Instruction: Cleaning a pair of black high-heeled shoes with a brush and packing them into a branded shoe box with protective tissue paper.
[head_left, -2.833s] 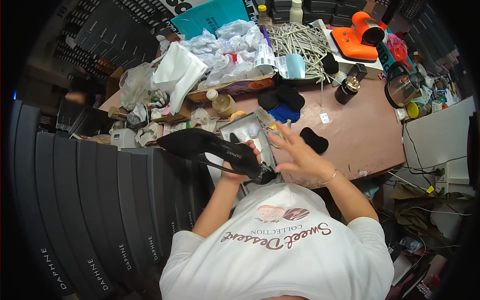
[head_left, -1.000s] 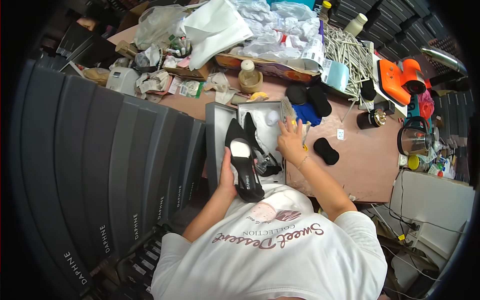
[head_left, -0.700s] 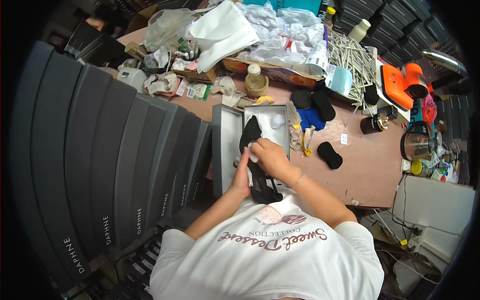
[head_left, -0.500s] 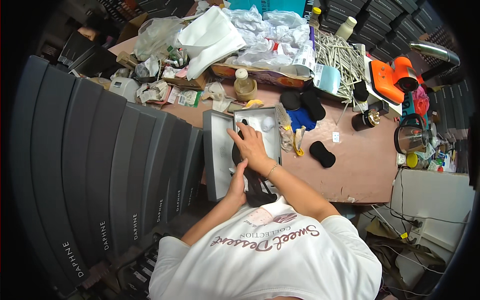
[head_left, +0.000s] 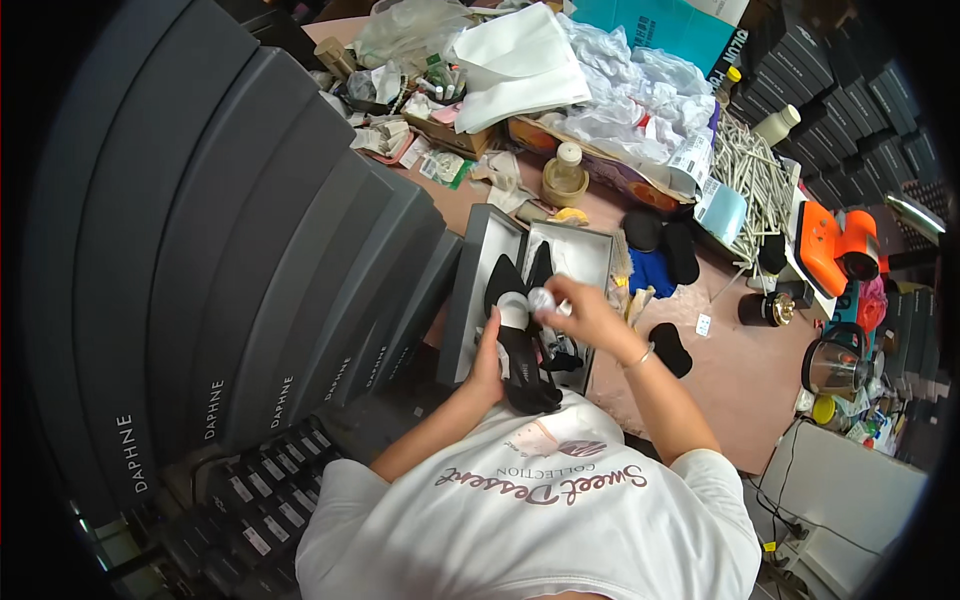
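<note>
Shoe (head_left: 527, 372) in the left hand (head_left: 484, 368), white wad (head_left: 541, 301) in the right hand (head_left: 592, 322)!
The left grips the black shoe's side, the right pinches the wad near its opening; just beyond the hands, a second shoe (head_left: 541, 262) lies in the box (head_left: 585, 248).

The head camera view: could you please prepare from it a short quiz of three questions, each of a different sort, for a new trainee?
1. Which hand has the white wad between its fingers?
2. True or false: in the picture, the orange device is to the left of the open grey box.
3. Choose one. The left hand is holding:
A) a glass pot
B) a black shoe
C) a blue cloth

Key:
1. The right hand.
2. False; it is to the right, at the far side of the table.
3. B.
</note>
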